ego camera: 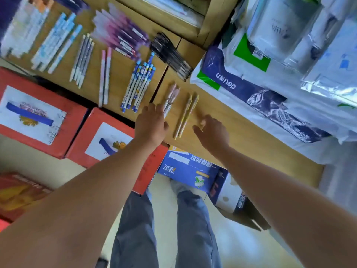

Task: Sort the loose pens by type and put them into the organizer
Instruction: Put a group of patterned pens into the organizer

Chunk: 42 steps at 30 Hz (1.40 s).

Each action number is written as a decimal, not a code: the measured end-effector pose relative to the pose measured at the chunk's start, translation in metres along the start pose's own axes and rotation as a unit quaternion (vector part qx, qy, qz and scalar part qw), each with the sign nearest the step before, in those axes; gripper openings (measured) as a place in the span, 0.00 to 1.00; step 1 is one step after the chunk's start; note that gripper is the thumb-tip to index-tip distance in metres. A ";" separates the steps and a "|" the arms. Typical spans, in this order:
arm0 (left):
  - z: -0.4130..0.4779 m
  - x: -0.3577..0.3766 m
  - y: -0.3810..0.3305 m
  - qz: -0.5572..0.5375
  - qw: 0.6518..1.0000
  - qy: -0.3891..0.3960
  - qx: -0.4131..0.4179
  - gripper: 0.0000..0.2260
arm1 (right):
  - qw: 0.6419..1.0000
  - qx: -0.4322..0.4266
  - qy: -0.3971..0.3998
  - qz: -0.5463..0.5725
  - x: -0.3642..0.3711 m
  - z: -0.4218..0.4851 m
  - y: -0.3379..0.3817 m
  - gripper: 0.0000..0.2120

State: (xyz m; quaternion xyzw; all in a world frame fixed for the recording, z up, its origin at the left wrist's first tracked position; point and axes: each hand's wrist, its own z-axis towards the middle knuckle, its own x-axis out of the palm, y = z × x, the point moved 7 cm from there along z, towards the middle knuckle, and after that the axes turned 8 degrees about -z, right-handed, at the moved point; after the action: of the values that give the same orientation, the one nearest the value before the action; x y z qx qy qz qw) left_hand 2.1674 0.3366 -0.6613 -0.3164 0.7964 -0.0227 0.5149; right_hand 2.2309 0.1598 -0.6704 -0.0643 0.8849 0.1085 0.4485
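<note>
The left hand (150,124) reaches out flat over the desk (251,140), fingers straight, tips at the near end of a small bunch of pink pens (171,97). The blur hides whether they touch, but nothing is gripped. The right hand (211,132) hovers loose and empty just right of two yellow pens (185,115), which lie side by side between the hands. Off to the left lie sorted rows: blue-capped pens (138,88), two pink-and-white pens (104,76), grey pens (82,59), light-blue pens (58,41), with purple pens (119,35) and black pens (171,55) behind. Red boxes (15,80) and a blue box (185,171) sit below the desk edge, and plastic bags (241,88) are heaped at right
</note>
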 end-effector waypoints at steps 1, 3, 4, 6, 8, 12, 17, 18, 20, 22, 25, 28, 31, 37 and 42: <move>0.007 0.000 0.001 -0.007 1.000 -0.002 0.000 0.20 | 1.000 0.021 -0.004 0.011 -0.001 0.007 0.006 0.21; 0.020 0.003 0.001 -0.005 1.000 -0.002 0.007 0.22 | 0.999 0.053 0.004 0.010 0.001 0.019 0.019 0.25; 0.026 0.005 0.000 0.006 1.000 -0.002 0.015 0.24 | 0.998 0.066 0.008 0.009 0.003 0.024 0.024 0.27; 0.035 0.009 0.001 0.021 0.999 -0.010 0.024 0.24 | 0.996 0.090 0.006 0.006 0.006 0.033 0.031 0.29; 0.040 0.010 0.003 0.018 0.999 -0.019 0.026 0.22 | 0.994 0.110 -0.005 0.006 0.008 0.038 0.034 0.29; 0.047 0.012 0.001 0.049 0.998 -0.001 0.043 0.20 | 0.991 0.128 -0.021 0.026 0.010 0.032 0.035 0.22; 0.051 0.020 0.002 0.065 0.996 0.029 0.062 0.13 | 0.995 0.098 -0.009 -0.010 0.015 0.023 0.034 0.19; 0.051 0.022 0.003 0.069 0.995 0.038 0.066 0.14 | 0.995 0.098 -0.005 -0.012 0.016 0.022 0.032 0.18; 0.050 0.024 0.003 0.037 0.995 0.060 0.069 0.15 | 0.995 0.101 0.009 0.009 0.018 0.019 0.026 0.18; 0.046 0.021 -0.001 -0.014 0.994 0.081 0.068 0.14 | 0.992 0.098 0.031 0.069 0.020 0.011 0.019 0.16; 0.032 0.015 -0.026 -0.048 0.987 0.120 0.098 0.14 | 0.969 0.085 0.037 0.229 0.018 -0.011 0.008 0.06; 0.012 0.003 -0.065 -0.092 0.981 0.139 0.102 0.13 | 0.916 0.109 0.002 0.386 -0.002 -0.045 -0.015 0.03; -0.015 -0.006 -0.118 -0.133 0.970 0.161 0.124 0.10 | 0.869 0.116 -0.038 0.480 -0.034 -0.084 -0.044 0.03; -0.083 -0.007 -0.249 -0.168 0.940 0.238 0.177 0.06 | 0.807 0.126 -0.130 0.562 -0.103 -0.177 -0.141 0.03; -0.167 0.002 -0.361 -0.198 0.919 0.274 0.202 0.08 | 0.781 0.152 -0.210 0.569 -0.142 -0.267 -0.244 0.07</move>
State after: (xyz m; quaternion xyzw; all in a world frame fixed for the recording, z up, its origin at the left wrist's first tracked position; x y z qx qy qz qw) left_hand 2.2012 -0.0008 -0.4542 -0.3387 0.8057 -0.3703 0.3148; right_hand 2.1579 -0.1408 -0.4349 0.5440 0.6499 0.2188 0.4836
